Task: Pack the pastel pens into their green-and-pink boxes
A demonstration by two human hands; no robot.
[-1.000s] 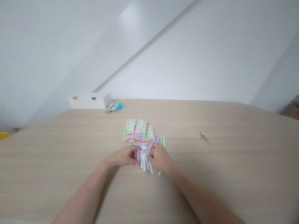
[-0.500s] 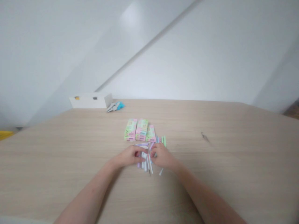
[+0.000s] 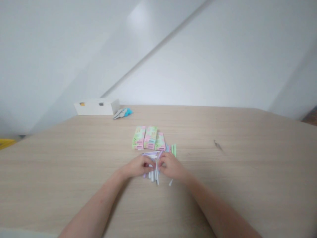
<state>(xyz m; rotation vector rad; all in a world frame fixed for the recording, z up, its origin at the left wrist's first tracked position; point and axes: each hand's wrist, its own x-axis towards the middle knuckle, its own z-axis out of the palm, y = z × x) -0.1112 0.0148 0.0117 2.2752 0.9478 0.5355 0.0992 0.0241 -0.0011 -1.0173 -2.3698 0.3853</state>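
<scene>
Over a loose bunch of slim white and lilac pens [image 3: 152,177] on the table, my two hands are close together. My left hand [image 3: 140,165] curls its thumb and fingers against the left side of the bunch. From the other side, my right hand [image 3: 170,165] pinches at a white pen [image 3: 157,177], whose tip points towards me. Blur hides the exact finger contact. Lilac pens [image 3: 149,153] lie crosswise just beyond my hands. More pens, pink and green [image 3: 175,150], stand out past my right fingers. Small pink-and-green boxes [image 3: 151,135] are stacked behind.
A short white piece [image 3: 170,182] lies beside my right wrist. Farther right is a small dark item [image 3: 217,144]. At the back left stand a white box [image 3: 95,108] and a grey-and-blue crumpled cloth or glove [image 3: 123,113]. Something yellow [image 3: 7,143] shows beyond the left edge.
The white pens between my hands have shifted slightly left and now lie straighter and closer together. My right fingers have moved a little left, narrowing the gap between the hands.
</scene>
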